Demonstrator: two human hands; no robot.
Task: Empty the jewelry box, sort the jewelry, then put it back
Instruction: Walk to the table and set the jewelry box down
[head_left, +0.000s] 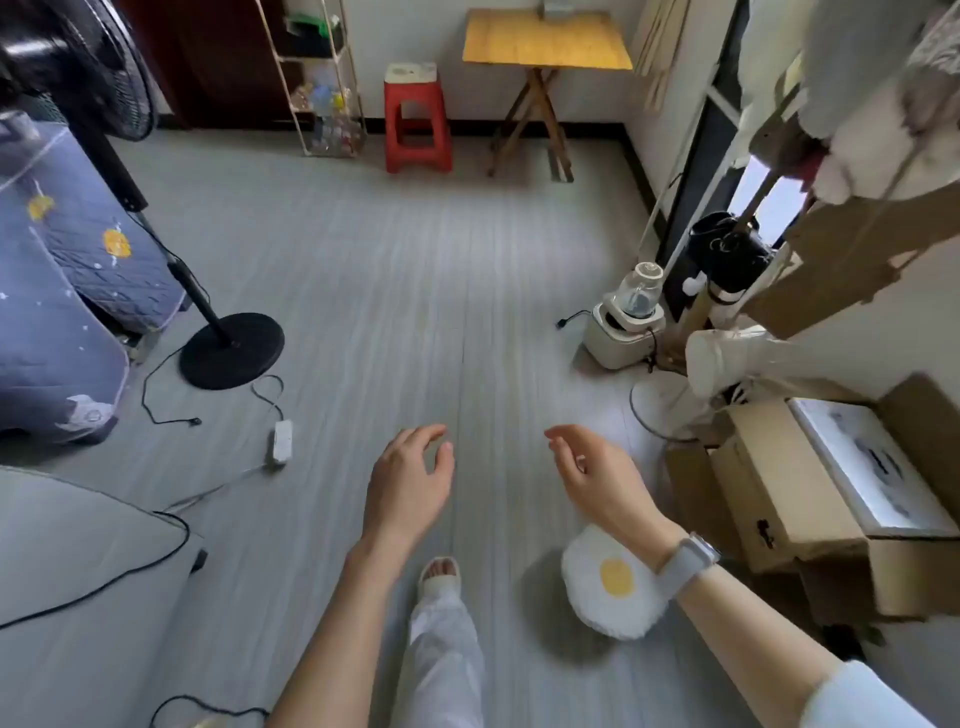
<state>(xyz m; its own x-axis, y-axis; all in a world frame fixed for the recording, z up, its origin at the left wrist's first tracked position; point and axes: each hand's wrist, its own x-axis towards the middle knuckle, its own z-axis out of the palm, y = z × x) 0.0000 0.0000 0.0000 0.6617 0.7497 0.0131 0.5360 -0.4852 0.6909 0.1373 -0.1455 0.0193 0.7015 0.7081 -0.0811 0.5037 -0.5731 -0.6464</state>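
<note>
Neither hand has anything in it: my left hand (410, 478) hangs over the grey floor (363, 270) with the fingers loosely curled and apart, and my right hand (597, 478), a watch (688, 564) strapped at the wrist, is likewise half open with the palm turned inward. No jewelry box shows anywhere that I can make out, so I cannot say which way it lies from the hands, which way it points or how its long axis runs; the picture is also smeared, which hides small things. The likeliest bearing surface, as I judge it, is the folding wooden table (545, 41) at the far wall, where a small greyish object (556, 8) sits at the back edge, cut off by the frame and too unclear to name. That table stands far ahead and slightly right, so the right hand is a little nearer to it. Closer in, open cardboard boxes (779, 493) sit at the near right and an egg-shaped cushion (613, 582) lies on the floor beneath my right wrist. I judge the task not yet begun.
</note>
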